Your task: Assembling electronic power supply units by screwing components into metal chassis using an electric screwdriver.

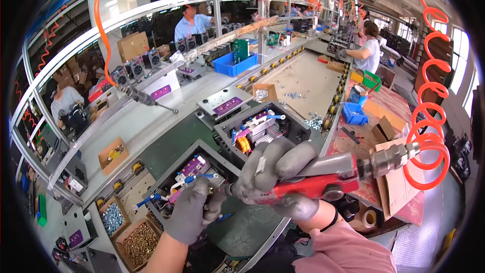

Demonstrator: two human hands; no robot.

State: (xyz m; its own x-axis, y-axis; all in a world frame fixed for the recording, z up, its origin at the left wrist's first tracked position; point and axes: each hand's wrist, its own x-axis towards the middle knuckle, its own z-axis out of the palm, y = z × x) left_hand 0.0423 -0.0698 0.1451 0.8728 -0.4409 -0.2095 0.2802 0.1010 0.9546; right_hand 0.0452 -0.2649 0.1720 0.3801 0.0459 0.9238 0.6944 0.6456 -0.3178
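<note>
Both my hands wear grey gloves. My right hand [268,169] is wrapped round a red and grey air screwdriver [318,187], its tip pointing left. Close to that tip, my left hand [189,212] is closed with its fingertips together; whatever they pinch is too small to make out. The two hands meet over the near edge of an open black metal case [221,156], which contains a purple board and blue-ended cables. Just beyond it sits a second open black case [299,125] with a copper coil [243,145] and similar cables inside.
Cardboard boxes of silver screws [114,217] and brass screws [137,242] lie at the near left. Another driver [144,97] hangs from an orange hose. Coiled orange hose [429,106] dangles at right. A blue bin [235,64] stands farther back. Co-workers sit along the line.
</note>
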